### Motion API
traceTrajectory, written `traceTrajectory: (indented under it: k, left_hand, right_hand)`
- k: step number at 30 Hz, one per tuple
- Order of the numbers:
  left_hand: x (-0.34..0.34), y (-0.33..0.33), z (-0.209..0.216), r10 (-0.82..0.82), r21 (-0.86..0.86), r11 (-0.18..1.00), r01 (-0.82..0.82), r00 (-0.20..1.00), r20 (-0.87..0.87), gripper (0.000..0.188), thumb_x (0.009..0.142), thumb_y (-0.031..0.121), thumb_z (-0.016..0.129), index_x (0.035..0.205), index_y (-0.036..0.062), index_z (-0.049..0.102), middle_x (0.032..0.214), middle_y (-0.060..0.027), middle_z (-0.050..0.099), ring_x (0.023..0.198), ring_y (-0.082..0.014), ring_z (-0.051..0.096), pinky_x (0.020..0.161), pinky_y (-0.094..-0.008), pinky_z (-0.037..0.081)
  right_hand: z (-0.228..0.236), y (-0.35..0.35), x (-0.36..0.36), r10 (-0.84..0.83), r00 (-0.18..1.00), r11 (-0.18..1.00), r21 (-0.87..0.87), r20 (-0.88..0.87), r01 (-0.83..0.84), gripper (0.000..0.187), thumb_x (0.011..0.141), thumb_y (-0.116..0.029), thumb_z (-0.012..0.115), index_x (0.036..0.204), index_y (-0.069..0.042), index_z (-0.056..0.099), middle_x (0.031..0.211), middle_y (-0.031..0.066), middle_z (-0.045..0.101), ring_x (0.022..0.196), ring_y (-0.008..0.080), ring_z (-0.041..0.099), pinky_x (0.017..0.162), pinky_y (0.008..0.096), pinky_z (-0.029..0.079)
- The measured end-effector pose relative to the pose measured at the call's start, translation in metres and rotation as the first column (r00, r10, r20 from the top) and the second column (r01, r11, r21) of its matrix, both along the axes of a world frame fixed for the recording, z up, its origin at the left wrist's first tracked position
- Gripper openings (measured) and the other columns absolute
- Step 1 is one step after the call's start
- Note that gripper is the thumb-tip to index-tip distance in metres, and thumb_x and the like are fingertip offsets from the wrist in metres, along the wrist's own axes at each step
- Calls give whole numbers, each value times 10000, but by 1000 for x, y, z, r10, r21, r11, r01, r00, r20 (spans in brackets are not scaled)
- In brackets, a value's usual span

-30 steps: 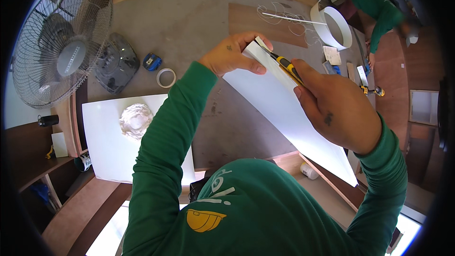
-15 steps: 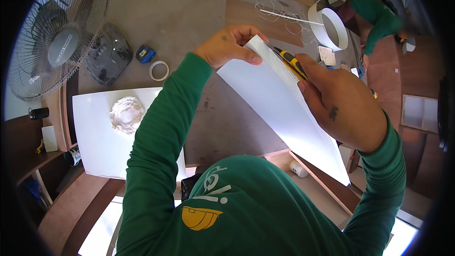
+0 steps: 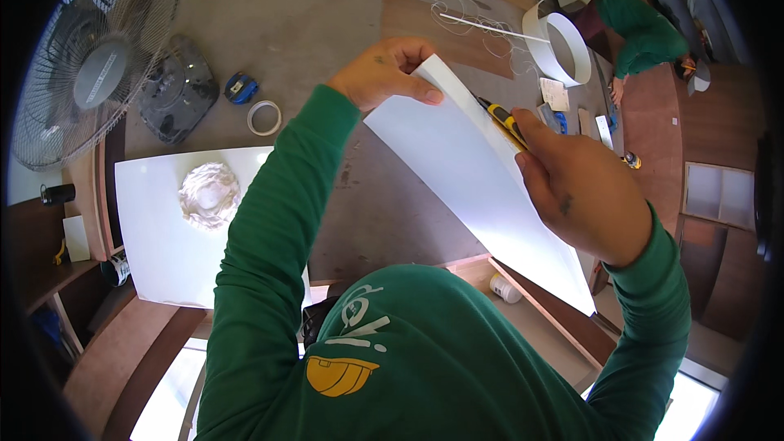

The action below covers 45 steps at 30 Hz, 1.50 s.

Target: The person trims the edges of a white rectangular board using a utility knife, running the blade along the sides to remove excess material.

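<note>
My left hand (image 3: pixel 385 73) pinches the top corner of a large white laminate sheet (image 3: pixel 474 180), which slants down to the right in front of me. My right hand (image 3: pixel 581 188) grips a yellow and black utility knife (image 3: pixel 505 121) whose tip lies along the sheet's right edge, just below the held corner. Both of my arms are in green sleeves.
A standing fan (image 3: pixel 90 65) and its dark base (image 3: pixel 175 90) are at the upper left, with a blue tape measure (image 3: pixel 240 87) and a tape roll (image 3: pixel 264 118) on the concrete floor. A white board (image 3: pixel 155 237) carries a crumpled white rag (image 3: pixel 209 194). Another person in green (image 3: pixel 645 28) crouches at the upper right beside a coiled white strip (image 3: pixel 563 49).
The view has shifted and both hands now sit lower in it. The knife stays against the sheet's right edge and my left hand keeps its hold on the corner.
</note>
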State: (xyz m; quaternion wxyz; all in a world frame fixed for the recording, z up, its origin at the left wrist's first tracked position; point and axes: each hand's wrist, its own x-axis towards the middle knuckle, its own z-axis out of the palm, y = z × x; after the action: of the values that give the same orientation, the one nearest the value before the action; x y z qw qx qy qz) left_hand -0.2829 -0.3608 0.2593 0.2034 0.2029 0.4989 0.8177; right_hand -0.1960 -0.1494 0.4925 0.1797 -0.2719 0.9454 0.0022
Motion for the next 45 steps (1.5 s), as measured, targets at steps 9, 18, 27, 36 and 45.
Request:
traceTrajectory:
  k: [9, 18, 27, 36, 45]
  left_hand:
    - [7, -1, 2, -11, -4, 1000, 11, 1000, 18, 428, 739, 100, 865, 1133, 66, 703, 1165, -84, 729, 1082, -201, 676, 989, -358, 507]
    - [2, 2, -5, 20, -7, 1000, -20, 1000, 22, 430, 729, 116, 883, 1117, 59, 707, 1137, -82, 735, 1070, -196, 678, 980, -354, 513]
    - [-3, 4, -10, 30, -26, 999, -29, 999, 34, 403, 747, 93, 860, 1112, 69, 690, 1120, -67, 718, 1061, -180, 655, 964, -352, 505]
    - [-5, 2, -6, 34, -88, 996, -34, 999, -3, 371, 766, 95, 836, 1103, 78, 683, 1156, -71, 707, 1102, -184, 643, 981, -358, 496]
    - [-7, -5, 82, -55, -448, 786, -425, 674, -737, 548, 739, 154, 822, 1261, 101, 662, 1421, -85, 622, 1339, -275, 546, 1141, -420, 413]
  right_hand:
    - [-7, 15, 7, -27, 999, 999, -30, 37, 28, 446, 994, -101, 576, 1416, 19, 494, 869, 250, 673, 756, 431, 665, 675, 502, 506]
    - [-6, 18, 17, -7, 999, 999, 35, -40, 9, 485, 979, -103, 606, 1439, -2, 491, 840, 217, 669, 734, 408, 666, 663, 489, 513]
    - [0, 46, 31, -26, 998, 999, 23, -50, 27, 465, 980, -158, 600, 1415, -37, 487, 736, 151, 651, 636, 363, 648, 584, 489, 506]
    - [10, 70, 52, -44, 997, 992, 115, -64, 51, 491, 959, -156, 627, 1414, -32, 491, 751, 136, 652, 624, 351, 642, 558, 477, 496]
    - [4, 83, 54, -53, 996, 998, -24, -73, 52, 464, 948, -135, 632, 1388, -33, 525, 756, 171, 673, 661, 388, 657, 625, 498, 516]
